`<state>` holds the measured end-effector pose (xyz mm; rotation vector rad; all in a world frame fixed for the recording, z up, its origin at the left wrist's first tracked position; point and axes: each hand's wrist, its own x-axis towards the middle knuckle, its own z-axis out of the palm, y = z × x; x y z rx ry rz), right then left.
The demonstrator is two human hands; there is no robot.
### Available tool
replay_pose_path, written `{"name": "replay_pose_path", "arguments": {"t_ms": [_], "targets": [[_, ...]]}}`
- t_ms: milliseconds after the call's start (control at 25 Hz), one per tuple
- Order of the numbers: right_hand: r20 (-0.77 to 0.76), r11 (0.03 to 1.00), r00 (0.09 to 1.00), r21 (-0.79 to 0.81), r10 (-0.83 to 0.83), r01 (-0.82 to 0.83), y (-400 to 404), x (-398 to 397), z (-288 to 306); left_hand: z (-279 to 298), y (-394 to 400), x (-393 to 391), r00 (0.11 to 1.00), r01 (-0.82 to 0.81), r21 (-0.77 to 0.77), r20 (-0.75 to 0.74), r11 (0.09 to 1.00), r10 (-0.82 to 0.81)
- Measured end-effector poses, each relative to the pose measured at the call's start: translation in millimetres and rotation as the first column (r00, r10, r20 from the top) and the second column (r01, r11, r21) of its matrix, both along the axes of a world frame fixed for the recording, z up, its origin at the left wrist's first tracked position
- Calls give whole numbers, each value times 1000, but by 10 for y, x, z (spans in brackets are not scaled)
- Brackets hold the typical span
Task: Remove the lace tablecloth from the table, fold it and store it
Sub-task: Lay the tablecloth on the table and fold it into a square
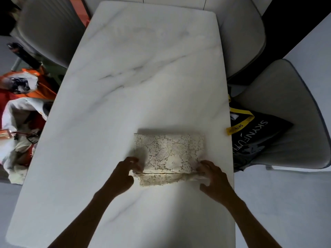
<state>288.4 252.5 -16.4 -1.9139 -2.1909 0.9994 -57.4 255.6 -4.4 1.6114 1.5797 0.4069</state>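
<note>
Both hands pinch folded lace tablecloth (169, 154) ends: left hand (125, 171), right hand (213, 176)

grey chairs (250, 33) | black printed bag (258, 138) on right chair | orange-white bags (23, 111) left

Folded tablecloth (169, 153) on table (136, 72), hands (125, 173) at its near corners

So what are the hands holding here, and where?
Both hands grip the folded lace tablecloth: left hand at its near-left corner, right hand at its near-right corner.
</note>
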Motion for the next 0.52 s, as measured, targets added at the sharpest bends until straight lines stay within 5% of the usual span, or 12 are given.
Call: {"name": "replay_pose_path", "arguments": {"t_ms": [160,320,520], "targets": [[105,976,994,215,-43,20,5,-253,-144,-146,-152,239,957,73,152,-289,986,-27],[157,958,985,265,67,-107,34,-222,-181,-174,-105,356,916,106,-13,-388,994,-103],[109,961,990,272,-88,56,25,-259,-254,-258,-109,352,899,132,65,-427,989,-92]]}}
